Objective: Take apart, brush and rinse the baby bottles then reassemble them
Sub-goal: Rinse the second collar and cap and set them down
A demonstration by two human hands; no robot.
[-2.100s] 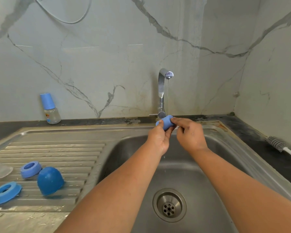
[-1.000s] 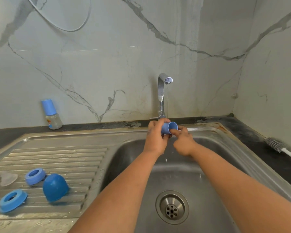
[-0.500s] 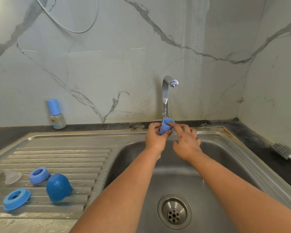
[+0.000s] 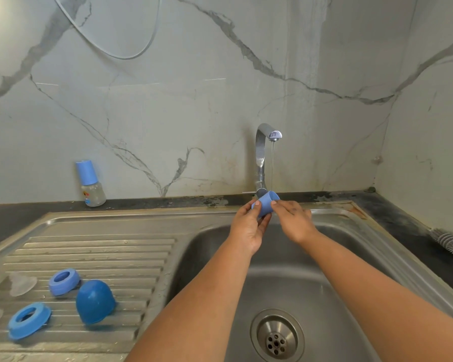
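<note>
Loose rings and a dome cap sit on the sloped drainboard and could roll off. Left hand and right hand fingers pinch the small blue cap under the tap's thin stream; wet plastic might slip into the sink.

Both bare forearms reach forward from the lower edge of the view and converge toward the upper centre; left forearm enters from lower centre, right forearm from the lower right corner. Left hand back-of-hand toward camera, wrist roughly straight, thumb up and fingers curled around a small blue cap from the left side; right hand palm down, wrist slightly bent inward, index fingertip and thumb pinching the same cap from the right, remaining fingers spread loosely; the two hands nearly touch at the fingertips; both grips closed on the cap.
</note>
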